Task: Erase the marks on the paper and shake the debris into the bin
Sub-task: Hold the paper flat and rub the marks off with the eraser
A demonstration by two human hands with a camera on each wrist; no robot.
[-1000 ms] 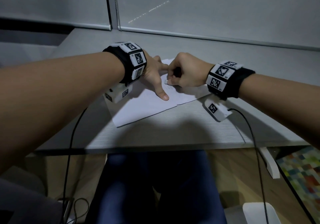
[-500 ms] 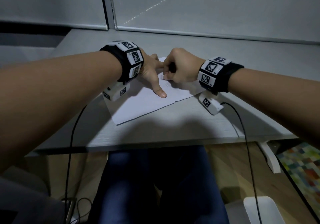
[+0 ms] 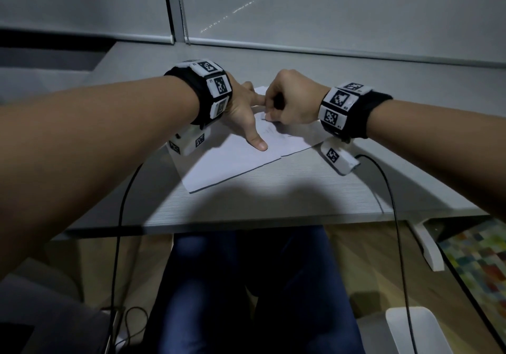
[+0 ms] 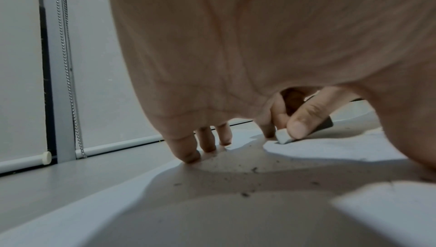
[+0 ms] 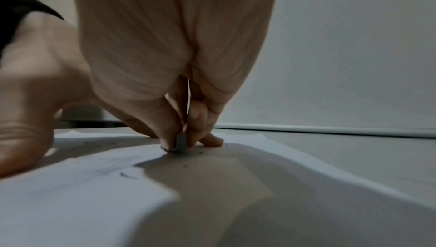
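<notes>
A white sheet of paper lies slanted on the grey desk, with faint pencil marks near its middle. My left hand presses it flat with spread fingers, thumb stretched toward me. My right hand pinches a small eraser between thumb and fingers and holds its tip on the paper, right beside the left index finger. In the right wrist view the eraser stands on edge on the sheet. Dark eraser crumbs lie scattered on the paper.
The grey desk ends at a front edge near my legs. A white bin stands on the floor at lower right. Cables hang from both wrist cameras. Roller blinds cover the window behind the desk.
The right hand with the eraser has shifted slightly across the marks. The left hand stays pressed on the paper. The head camera has moved a little.
</notes>
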